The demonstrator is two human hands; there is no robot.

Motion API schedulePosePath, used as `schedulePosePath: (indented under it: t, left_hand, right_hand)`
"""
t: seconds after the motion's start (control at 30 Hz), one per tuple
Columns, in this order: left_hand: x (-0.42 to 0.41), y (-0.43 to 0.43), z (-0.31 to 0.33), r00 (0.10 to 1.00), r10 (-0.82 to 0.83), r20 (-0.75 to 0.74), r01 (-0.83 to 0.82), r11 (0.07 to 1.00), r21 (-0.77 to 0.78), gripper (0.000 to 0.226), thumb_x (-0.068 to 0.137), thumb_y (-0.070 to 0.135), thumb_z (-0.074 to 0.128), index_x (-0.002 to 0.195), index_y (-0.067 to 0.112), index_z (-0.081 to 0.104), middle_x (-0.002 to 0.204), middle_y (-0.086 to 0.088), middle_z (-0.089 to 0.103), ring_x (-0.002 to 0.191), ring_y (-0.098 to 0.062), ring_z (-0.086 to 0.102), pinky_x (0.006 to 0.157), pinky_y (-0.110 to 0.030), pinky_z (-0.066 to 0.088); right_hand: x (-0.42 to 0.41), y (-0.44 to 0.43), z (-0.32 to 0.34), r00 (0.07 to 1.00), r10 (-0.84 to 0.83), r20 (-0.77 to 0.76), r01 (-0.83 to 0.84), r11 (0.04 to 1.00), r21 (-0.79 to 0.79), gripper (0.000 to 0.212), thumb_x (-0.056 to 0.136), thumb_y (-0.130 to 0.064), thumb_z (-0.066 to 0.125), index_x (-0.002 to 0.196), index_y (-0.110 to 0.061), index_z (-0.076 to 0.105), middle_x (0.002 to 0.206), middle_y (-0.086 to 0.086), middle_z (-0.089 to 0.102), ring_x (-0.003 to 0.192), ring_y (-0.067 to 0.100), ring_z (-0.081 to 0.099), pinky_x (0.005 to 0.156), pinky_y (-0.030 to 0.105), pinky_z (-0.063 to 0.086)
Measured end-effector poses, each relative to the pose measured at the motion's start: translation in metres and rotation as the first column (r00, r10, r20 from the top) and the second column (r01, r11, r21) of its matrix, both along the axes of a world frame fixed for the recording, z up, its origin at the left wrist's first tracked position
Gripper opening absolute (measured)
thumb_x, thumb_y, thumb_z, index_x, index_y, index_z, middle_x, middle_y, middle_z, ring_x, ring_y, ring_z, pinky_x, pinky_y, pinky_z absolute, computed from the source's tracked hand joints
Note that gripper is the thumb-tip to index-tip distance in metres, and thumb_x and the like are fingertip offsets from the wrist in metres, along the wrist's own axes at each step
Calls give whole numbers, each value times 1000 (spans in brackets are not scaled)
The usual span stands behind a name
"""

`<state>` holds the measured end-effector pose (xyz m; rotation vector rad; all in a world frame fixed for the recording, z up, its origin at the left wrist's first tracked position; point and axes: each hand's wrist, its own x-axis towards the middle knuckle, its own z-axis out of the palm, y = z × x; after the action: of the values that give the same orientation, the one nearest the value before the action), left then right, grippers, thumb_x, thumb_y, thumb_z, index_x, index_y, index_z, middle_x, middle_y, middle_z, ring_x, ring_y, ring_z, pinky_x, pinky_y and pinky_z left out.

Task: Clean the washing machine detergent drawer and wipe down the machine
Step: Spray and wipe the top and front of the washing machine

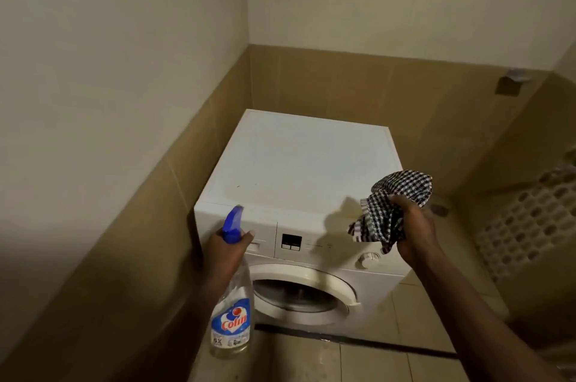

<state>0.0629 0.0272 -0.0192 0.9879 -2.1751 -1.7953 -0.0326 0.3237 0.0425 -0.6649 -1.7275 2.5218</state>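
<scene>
At frame centre a white washing machine is set in a tan-tiled corner; a spray bottle is gripped by the left hand, a checked cloth by the right hand

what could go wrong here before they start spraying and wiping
1. The left hand holds the clear spray bottle with the blue trigger head near the white washing machine's control panel; spray might wet the display.
2. The bunched black-and-white checked cloth in the right hand may smear rather than wipe evenly.
</scene>
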Motion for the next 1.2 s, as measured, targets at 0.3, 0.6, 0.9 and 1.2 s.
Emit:
schedulePosePath:
  t: [0.3, 0.6, 0.9, 1.2]
  left_hand:
    - [-14, -46, -13, 989, 131, 64, -111, 962, -248, 28, 82, 20, 77, 81, 6, 53, 61, -6, 54, 57, -20, 54, 59, -25, 43]
    - [-44, -32, -25, 956, -148, 252, 186, 973, -135, 22, 87, 19, 72, 86, 20, 49, 68, 1, 53, 60, -10, 51, 58, -17, 42]
    - [-45, -5, -59, 915, -341, 215, 359, 932, -47, 39, 61, 52, 74, 85, 24, 59, 71, -5, 63, 70, -20, 64, 80, -42, 57]
    - [-49, -31, -59, 978, -166, 127, 166, 986, 10, 25, 71, 22, 85, 84, 16, 65, 80, -8, 68, 79, -28, 68, 76, -37, 59]
  right_hand:
    - [-64, -50, -4, 985, 174, -17, -173, 983, 66, 40, 80, -10, 66, 118, -4, 58, 110, 18, 68, 95, 39, 66, 52, 34, 54]
    - [-155, -109, -9, 927, 371, -54, -357, 917, 179, 26, 82, -9, 66, 108, -15, 62, 104, 8, 71, 97, 30, 68, 83, 49, 57]
    - [-167, -144, -20, 855, 516, -43, -427, 749, 506, 28, 81, -19, 66, 108, -24, 60, 99, -3, 69, 93, 20, 67, 81, 40, 57]
    - [-84, -137, -88, 493, 856, 152, -231, -40, 972, 50, 85, -65, 47, 120, -31, 58, 112, -6, 67, 99, 17, 62, 81, 31, 50]
